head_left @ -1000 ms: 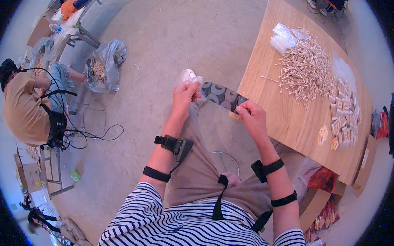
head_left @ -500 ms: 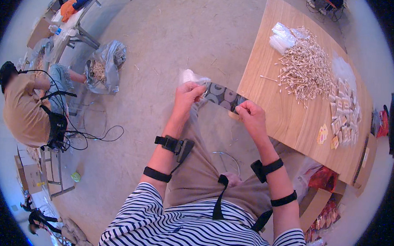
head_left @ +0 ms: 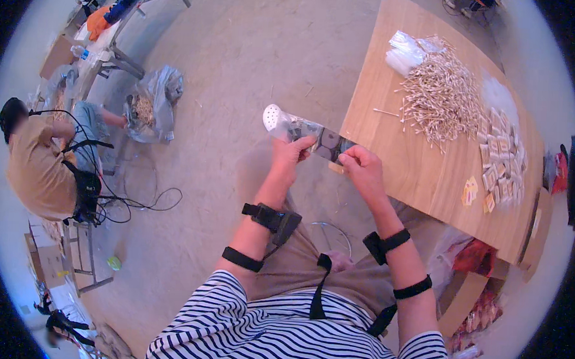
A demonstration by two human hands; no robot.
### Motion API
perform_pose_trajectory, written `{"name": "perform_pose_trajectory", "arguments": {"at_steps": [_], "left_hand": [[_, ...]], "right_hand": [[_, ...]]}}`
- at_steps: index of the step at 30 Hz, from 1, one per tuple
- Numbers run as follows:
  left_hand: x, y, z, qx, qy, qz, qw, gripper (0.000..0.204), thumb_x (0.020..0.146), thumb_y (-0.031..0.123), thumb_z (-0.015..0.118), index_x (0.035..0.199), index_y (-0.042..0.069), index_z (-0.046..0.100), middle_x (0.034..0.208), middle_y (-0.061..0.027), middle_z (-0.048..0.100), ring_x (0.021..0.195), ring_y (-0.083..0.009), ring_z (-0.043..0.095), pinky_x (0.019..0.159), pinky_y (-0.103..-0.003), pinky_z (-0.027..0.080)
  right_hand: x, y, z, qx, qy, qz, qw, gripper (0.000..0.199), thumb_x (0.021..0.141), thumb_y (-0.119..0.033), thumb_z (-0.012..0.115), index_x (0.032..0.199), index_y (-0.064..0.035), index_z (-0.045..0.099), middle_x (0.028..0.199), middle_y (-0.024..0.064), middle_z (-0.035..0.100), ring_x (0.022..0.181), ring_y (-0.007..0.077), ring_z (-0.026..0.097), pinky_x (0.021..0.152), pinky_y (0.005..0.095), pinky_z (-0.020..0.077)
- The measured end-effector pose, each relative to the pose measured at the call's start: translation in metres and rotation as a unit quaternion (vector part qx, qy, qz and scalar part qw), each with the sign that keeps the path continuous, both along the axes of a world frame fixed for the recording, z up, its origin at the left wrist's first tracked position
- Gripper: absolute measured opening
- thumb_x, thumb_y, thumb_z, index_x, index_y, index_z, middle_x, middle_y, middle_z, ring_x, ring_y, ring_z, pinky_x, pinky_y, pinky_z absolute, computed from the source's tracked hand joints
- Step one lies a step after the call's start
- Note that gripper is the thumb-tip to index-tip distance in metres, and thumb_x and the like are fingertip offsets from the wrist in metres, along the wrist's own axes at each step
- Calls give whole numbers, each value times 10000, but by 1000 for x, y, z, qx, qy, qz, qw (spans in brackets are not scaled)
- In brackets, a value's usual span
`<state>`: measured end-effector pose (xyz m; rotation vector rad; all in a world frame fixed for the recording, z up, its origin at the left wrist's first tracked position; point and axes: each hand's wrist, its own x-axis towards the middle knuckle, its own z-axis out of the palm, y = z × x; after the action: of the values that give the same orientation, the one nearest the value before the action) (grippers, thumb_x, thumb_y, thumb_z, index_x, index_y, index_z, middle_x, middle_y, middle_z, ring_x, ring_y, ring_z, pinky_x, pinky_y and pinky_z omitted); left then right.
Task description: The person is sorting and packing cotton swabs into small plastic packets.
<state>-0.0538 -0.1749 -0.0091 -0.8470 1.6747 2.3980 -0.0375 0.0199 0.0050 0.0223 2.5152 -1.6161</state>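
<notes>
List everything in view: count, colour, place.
Wooden table: one, brown, right
Patterned strip: one, dark grey, centre
Plastic film: one, clear, strip's left end
Cotton swabs: uncountable, pale, table pile
Plastic bags: several, clear, beyond swabs
Swab packets: many, pale, table's right
Cards: several, yellow, beside packets
Plastic sack: one, grey, left floor
Seated co-worker: one, tan top, left
Cardboard boxes: several, brown, both sides
Packages: several, red, lower right
Perforated shoe: one, white, left of film
Striped shirt: one, white and navy, bottom
Arm straps: four, black, forearms
Left hand: one, bare, centre
Right hand: one, bare, centre
</notes>
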Motion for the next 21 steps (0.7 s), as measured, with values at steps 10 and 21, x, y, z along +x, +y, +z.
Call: {"name": "perform_pose_trajectory", "arguments": {"at_steps": [10, 21], "left_hand": [[6, 28, -10, -5, -6, -50, 999, 208, 768, 159, 799, 837, 143, 603, 698, 49, 554, 542, -72, 455, 494, -236, 334], [9, 24, -20, 31, 5, -26, 999, 132, 838, 128, 744, 907, 104, 634, 789, 20, 619, 634, -95, 570, 529, -250, 440]], "right_hand": [[3, 5, -4, -61, 14, 1, 998, 180, 868, -204, 694, 853, -27, 666, 721, 49, 657, 675, 120, 608, 618, 306, 486], [-23, 33, 6, 111, 134, -66, 983, 212, 836, -175, 700, 990, -31, 681, 910, 124, 665, 877, 288, 646, 801, 394, 520]]}}
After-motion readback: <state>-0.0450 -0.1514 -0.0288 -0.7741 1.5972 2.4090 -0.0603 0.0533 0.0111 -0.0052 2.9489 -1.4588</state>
